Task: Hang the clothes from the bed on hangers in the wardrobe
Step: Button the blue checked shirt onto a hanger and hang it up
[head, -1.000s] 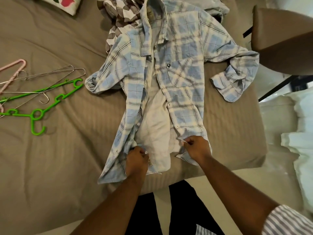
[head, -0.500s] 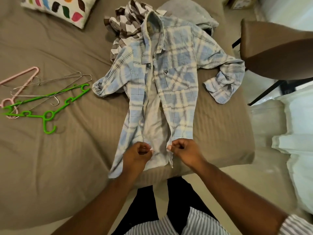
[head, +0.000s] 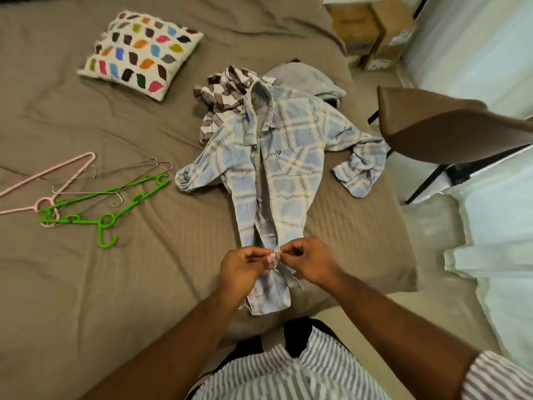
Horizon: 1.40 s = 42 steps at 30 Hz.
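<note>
While shirt (head: 291, 168) lies on bed (head: 115, 284), left hand (head: 242, 267), right hand (head: 310, 262) pinch front edges.

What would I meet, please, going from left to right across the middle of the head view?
pink hanger → green hanger → blue plaid shirt → brown chair

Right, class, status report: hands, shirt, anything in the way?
Left hand and right hand pinch plaid shirt front edges, near hem. Shirt flat on bed. Hangers lie apart, untouched.
</note>
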{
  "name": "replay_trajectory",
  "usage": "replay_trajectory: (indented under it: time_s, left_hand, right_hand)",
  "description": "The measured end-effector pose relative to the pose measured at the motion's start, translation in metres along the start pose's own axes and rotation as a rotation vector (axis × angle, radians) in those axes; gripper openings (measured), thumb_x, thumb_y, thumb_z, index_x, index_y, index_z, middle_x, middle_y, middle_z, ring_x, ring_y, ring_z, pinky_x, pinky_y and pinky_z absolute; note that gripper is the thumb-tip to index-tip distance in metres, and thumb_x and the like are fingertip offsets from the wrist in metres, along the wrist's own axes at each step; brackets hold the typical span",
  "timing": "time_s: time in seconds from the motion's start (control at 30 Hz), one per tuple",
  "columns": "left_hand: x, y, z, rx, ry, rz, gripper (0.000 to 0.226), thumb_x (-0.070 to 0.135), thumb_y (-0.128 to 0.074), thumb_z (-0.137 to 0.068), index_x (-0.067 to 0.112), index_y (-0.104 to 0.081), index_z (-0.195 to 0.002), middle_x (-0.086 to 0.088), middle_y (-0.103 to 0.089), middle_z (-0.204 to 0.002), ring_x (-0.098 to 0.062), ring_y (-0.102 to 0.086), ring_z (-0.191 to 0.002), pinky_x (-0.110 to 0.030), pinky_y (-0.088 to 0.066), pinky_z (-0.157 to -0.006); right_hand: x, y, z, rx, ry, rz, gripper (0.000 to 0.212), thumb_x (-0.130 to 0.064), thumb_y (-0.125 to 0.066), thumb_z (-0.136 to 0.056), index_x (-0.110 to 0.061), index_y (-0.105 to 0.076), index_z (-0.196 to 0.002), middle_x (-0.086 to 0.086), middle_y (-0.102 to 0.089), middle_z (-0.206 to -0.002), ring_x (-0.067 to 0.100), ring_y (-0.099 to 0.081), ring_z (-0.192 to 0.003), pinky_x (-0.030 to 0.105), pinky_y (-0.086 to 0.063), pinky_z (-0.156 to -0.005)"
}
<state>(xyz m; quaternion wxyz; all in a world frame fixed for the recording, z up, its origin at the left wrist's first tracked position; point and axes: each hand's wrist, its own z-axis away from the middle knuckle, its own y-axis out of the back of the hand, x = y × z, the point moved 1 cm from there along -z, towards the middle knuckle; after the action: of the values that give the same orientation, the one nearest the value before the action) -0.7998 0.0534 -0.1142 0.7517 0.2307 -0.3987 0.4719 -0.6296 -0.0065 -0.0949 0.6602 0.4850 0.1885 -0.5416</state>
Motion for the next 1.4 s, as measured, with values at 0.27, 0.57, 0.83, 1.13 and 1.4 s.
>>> replay_trajectory:
  time_s: [0.27,0.57,0.83,1.13,1.4]
  left_hand:
    - [0.0,0.006,0.012,0.018,0.011,-0.023,0.011,0.005,-0.079,-0.084,0.003,-0.076,-0.094,-0.009,-0.078,-0.081,-0.018,-0.075,-0.074,-0.023,-0.059,-0.067]
    - [-0.002,0.017,0.019,0.019,0.002,-0.079,0.01,0.006,-0.077,-0.086,0.005,-0.077,-0.097,-0.01,-0.077,-0.081,-0.025,-0.076,-0.078,-0.027,-0.061,-0.072]
    - [0.009,0.014,0.023,0.034,-0.081,-0.179,0.01,0.018,-0.081,-0.084,0.012,-0.079,-0.091,-0.003,-0.076,-0.074,-0.017,-0.074,-0.067,-0.022,-0.06,-0.065]
    - [0.009,0.013,0.015,0.086,-0.206,-0.349,0.002,0.011,-0.077,-0.087,0.013,-0.078,-0.086,0.004,-0.075,-0.072,-0.009,-0.073,-0.067,-0.025,-0.061,-0.068]
    - [0.018,0.009,0.009,0.024,-0.261,-0.297,0.002,0.011,-0.075,-0.089,0.012,-0.077,-0.09,0.002,-0.076,-0.073,-0.013,-0.074,-0.067,-0.028,-0.062,-0.069]
  right_hand:
    - [-0.009,-0.009,0.007,-0.032,0.044,0.062,0.005,-0.015,-0.08,-0.086,-0.012,-0.082,-0.089,-0.017,-0.068,-0.066,-0.009,-0.06,-0.056,0.008,-0.043,-0.054]
    - [-0.001,-0.022,0.017,-0.045,0.03,0.017,0.007,-0.013,-0.077,-0.088,-0.018,-0.082,-0.09,-0.009,-0.076,-0.073,0.004,-0.071,-0.067,0.017,-0.053,-0.066]
    - [-0.004,-0.033,0.021,0.086,0.002,0.013,0.005,-0.024,-0.081,-0.085,-0.021,-0.079,-0.082,-0.011,-0.074,-0.071,0.002,-0.069,-0.067,0.013,-0.051,-0.064]
    - [-0.003,-0.038,0.023,0.136,-0.01,-0.125,0.004,-0.018,-0.082,-0.084,-0.02,-0.08,-0.086,-0.008,-0.076,-0.077,0.006,-0.072,-0.071,0.02,-0.056,-0.07]
    - [-0.007,-0.029,0.024,0.141,-0.019,-0.35,0.006,-0.015,-0.08,-0.086,-0.012,-0.08,-0.092,0.001,-0.078,-0.079,0.014,-0.075,-0.072,0.026,-0.06,-0.07]
